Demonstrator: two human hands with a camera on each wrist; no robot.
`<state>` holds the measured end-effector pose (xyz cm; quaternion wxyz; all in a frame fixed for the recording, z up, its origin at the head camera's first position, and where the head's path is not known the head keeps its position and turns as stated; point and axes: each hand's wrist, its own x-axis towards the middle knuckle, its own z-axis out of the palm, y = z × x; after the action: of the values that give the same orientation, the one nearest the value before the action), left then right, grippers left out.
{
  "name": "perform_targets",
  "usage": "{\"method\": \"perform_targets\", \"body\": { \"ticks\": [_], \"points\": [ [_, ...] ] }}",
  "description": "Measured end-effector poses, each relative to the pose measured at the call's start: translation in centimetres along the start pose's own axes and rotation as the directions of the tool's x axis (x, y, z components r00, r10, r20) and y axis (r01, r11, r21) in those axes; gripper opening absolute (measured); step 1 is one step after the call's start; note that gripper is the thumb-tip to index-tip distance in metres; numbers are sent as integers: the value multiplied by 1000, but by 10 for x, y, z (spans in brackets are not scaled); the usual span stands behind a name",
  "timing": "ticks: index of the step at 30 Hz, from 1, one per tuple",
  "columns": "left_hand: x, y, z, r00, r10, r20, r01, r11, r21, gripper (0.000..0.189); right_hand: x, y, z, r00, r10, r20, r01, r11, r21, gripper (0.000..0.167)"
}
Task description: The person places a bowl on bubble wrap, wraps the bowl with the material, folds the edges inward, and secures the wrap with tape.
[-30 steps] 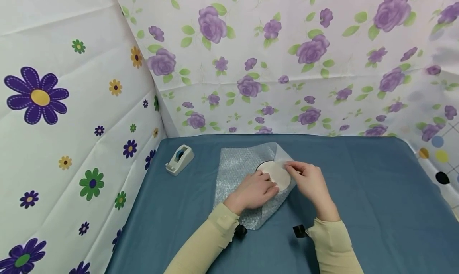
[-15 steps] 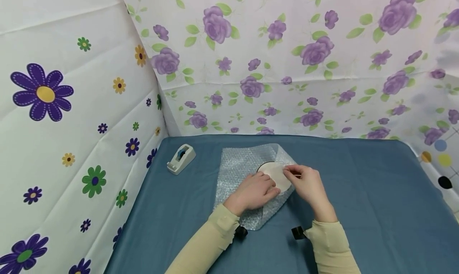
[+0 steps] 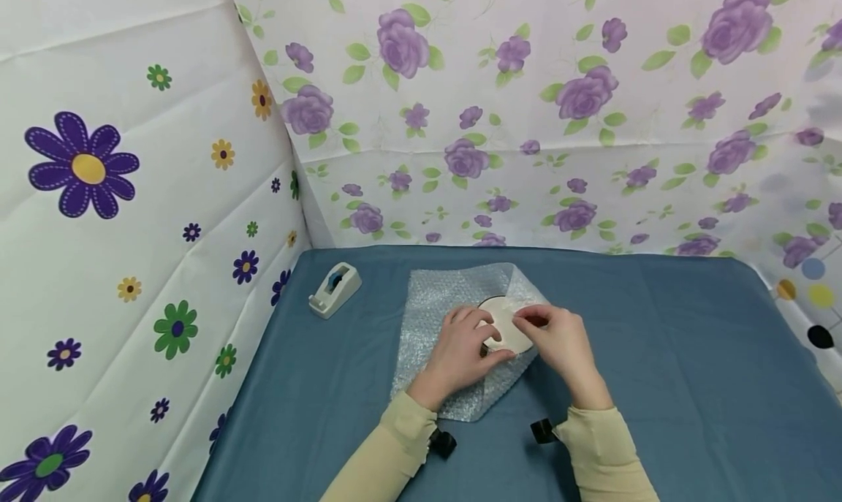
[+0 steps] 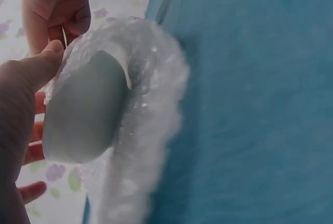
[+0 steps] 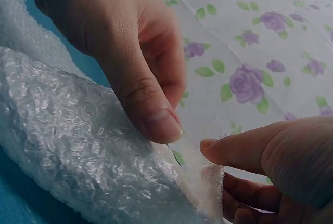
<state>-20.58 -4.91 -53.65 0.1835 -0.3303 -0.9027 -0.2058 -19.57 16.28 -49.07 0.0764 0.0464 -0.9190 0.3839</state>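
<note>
A pale cup with a dark rim, its smooth round side showing in the left wrist view, rests on a sheet of bubble wrap. My left hand holds the cup, its fingers bent over the near left side and the thumb toward the front. On the right, a flap of the wrap curves up against the cup. My right hand pinches the edge of that flap between thumb and fingers, close to the rim. In the right wrist view, the wrap partly hides the cup.
A white tape dispenser with a blue core stands at the table's back left. Blue cloth covers the table. Flowered sheets hang behind it and on the left. A black wrist camera sits below the left wrist.
My left hand has lifted from lying across the cup to arched fingers at its side. The right hand has drawn the flap slightly left over the cup. The head view has shifted a little.
</note>
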Motion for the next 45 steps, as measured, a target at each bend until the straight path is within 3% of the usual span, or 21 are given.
{"method": "perform_targets", "body": {
  "ticks": [3,6,13,22,34,40,45],
  "points": [
    [-6,-2,4,993,-42,-112,33,996,-78,33,-1,-4,2,1000,-3,-7,3,1000,-6,23],
    [-10,-4,9,983,-107,-149,86,987,-136,34,-3,-7,5,1000,-8,-11,8,1000,-11,20],
    [-13,-3,10,974,-179,-140,145,963,-225,33,-6,-14,17,1000,-25,-5,25,998,-57,18],
    [-12,-3,6,970,-224,-96,189,940,-284,34,-6,-16,30,999,29,39,-21,981,-193,13],
    [-12,-5,7,967,-235,-102,191,927,-324,34,-6,-18,36,991,-52,121,90,939,-331,7],
    [-12,-6,6,965,-233,-120,184,929,-322,34,1,-24,34,976,-96,193,165,908,-385,9],
    [-11,-7,4,967,-229,-112,184,932,-312,34,6,-30,28,949,-44,312,182,886,-427,12]
  ]
}}
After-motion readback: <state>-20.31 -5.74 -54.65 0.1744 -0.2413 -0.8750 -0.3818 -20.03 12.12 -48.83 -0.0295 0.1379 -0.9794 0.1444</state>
